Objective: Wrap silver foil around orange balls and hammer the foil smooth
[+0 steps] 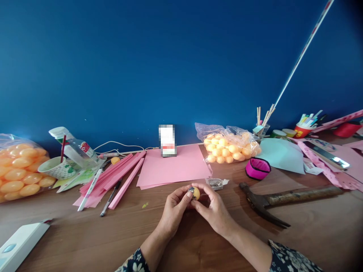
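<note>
Nearest us, two dark sleeves with pale flowers (pixel 289 257) reach over the brown wooden bench (pixel 113 241), with a long white box (pixel 25 243) at the lower left. Just beyond, our left hand (pixel 173 207) and right hand (pixel 217 214) meet at a small round yellow-orange ball (pixel 195 193) with a dark, silvery patch; the fingers of both are clamped on it, holding it between them. To its right lies a claw hammer with a worn wooden handle (pixel 279 199). Past our fingers we see a small clear plastic box of tiny metal pieces (pixel 216 184), a magenta fabric ring edged in black (pixel 256 174) and flat pink paper sheets (pixel 172 170). Farther back, a clear bag of orange balls (pixel 222 149) stands near the plain blue wall (pixel 170 56).
</note>
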The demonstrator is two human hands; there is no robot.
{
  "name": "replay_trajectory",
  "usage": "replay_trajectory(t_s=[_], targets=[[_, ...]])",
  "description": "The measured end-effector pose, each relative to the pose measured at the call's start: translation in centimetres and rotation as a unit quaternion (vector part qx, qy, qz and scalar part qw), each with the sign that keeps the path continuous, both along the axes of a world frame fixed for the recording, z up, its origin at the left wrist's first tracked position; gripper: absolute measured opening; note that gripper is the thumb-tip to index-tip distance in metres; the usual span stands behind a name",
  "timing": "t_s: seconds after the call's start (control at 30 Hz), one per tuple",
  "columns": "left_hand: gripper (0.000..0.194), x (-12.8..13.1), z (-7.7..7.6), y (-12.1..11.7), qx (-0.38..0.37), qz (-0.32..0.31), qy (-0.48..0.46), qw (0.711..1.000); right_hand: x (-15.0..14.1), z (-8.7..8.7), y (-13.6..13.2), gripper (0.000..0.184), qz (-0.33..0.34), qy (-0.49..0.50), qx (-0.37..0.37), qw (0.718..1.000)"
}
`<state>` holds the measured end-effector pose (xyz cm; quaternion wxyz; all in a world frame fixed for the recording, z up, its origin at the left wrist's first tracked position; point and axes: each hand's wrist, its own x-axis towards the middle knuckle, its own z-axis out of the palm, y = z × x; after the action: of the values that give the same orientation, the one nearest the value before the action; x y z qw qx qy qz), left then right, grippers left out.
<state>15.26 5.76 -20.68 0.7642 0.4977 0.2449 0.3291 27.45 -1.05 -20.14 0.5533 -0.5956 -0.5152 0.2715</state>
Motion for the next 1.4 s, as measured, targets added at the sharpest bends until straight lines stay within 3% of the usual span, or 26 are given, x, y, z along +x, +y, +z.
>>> replay_trajectory(t_s=[0.17, 0.47, 0.7, 0.9, 1.1, 1.27, 1.4], targets=[[0.036, 0.0, 0.5, -0.2, 0.028, -0.025, 0.009, 0.999, 0.1, 0.0, -0.1, 0.032, -0.002, 0.004, -0.006, 1.000], [0.025, 0.0, 0.7, -0.1, 0.084, 0.013, 0.042, 0.996, -0.2, -0.1, -0.3, 0.037, 0.000, -0.040, 0.005, 0.999], [0.038, 0.1, 0.3, 0.0, 0.073, -0.020, 0.024, 0.997, -0.2, 0.3, -0.2, 0.033, -0.013, -0.026, 0.014, 0.999], [0.043, 0.3, 0.1, -0.1, 0.070, 0.006, 0.026, 0.997, -0.1, 0.3, -0.1, 0.030, -0.016, -0.051, 0.023, 0.998], [0.035, 0.3, 0.3, 0.0, 0.079, 0.024, 0.028, 0.996, 0.0, -0.3, 0.0, 0.047, -0.002, -0.076, 0.045, 0.996], [0.042, 0.2, 0.5, 0.1, 0.076, 0.016, 0.038, 0.996, 0.0, 1.0, -1.9, 0.062, -0.002, -0.089, 0.035, 0.995], [0.047, 0.2, 0.4, 0.0, 0.061, 0.044, 0.070, 0.995, 2.2, 2.6, -4.8, 0.057, -0.027, -0.186, 0.026, 0.982]])
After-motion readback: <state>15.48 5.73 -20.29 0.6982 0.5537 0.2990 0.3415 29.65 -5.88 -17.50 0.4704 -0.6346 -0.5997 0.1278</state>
